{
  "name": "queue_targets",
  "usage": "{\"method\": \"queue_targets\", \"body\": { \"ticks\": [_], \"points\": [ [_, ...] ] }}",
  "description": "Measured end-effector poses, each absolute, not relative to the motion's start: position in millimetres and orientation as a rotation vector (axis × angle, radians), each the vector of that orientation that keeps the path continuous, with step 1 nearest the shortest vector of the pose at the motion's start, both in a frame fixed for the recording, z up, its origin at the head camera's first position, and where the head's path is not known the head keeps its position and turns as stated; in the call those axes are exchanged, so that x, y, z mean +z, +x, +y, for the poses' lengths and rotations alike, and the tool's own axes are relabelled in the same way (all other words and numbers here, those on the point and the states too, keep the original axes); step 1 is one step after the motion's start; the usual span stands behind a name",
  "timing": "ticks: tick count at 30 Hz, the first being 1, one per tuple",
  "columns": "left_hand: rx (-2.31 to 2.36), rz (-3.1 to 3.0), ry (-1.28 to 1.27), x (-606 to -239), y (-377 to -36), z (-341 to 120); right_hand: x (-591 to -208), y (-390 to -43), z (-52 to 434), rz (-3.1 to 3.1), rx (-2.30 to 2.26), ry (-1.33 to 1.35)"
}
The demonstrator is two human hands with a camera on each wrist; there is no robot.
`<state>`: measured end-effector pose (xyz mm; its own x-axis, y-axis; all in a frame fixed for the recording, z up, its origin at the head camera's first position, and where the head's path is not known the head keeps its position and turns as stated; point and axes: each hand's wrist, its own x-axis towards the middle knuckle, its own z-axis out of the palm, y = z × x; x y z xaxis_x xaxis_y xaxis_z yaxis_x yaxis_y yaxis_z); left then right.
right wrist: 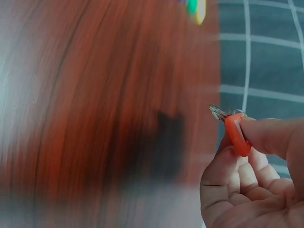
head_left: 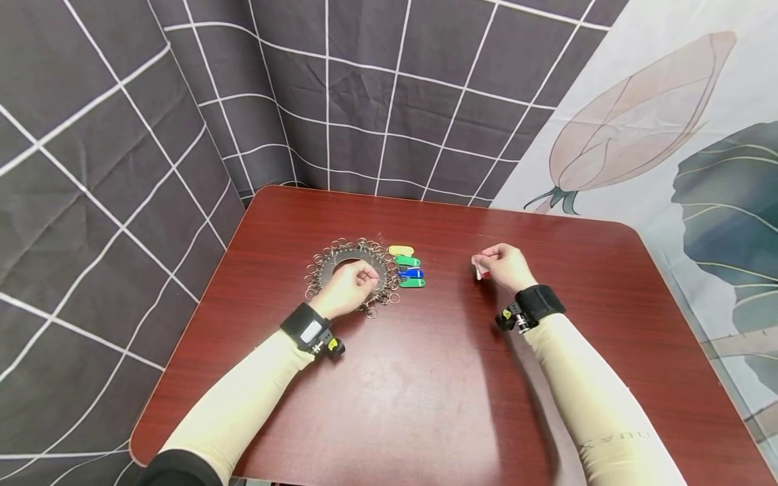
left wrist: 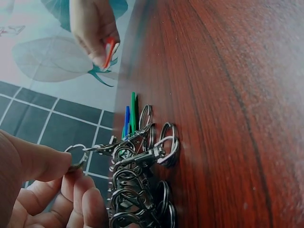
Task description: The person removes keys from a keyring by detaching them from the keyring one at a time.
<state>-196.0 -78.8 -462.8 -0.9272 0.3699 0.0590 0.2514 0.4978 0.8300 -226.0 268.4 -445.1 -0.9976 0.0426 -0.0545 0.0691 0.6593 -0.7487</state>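
My left hand (head_left: 349,289) is over a flat grey ring-shaped disc (head_left: 327,268) edged all round with metal clasps and split rings. In the left wrist view its thumb and fingers pinch one split ring (left wrist: 77,156), linked to a clasp. Out to the right, my right hand (head_left: 509,266) is raised above the table. Between thumb and fingers it pinches a red key tag (right wrist: 236,135) with a small metal ring (right wrist: 219,112) sticking out. Yellow (head_left: 400,250), green (head_left: 407,260) and blue (head_left: 411,273) key tags lie at the disc's right edge, with another green tag (head_left: 412,283) below.
The reddish-brown table (head_left: 389,398) has rounded corners. Behind it and to the left hangs a dark grey cloth (head_left: 365,88) with white grid lines. At the right is a pale cloth (head_left: 644,61) printed with a flower and leaves.
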Motion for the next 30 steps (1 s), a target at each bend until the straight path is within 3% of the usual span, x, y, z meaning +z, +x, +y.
{"method": "queue_targets", "body": {
  "ticks": [14,30],
  "points": [
    [1.385,2.617,0.556,-463.8,-197.7,-83.1,-445.9,-213.4,350.7,2.917,-1.043,0.262],
    [1.366,2.594,0.562,-462.3,-198.0,-86.4,-450.5,-205.1,362.4,2.9,-1.004,0.276]
  ]
}}
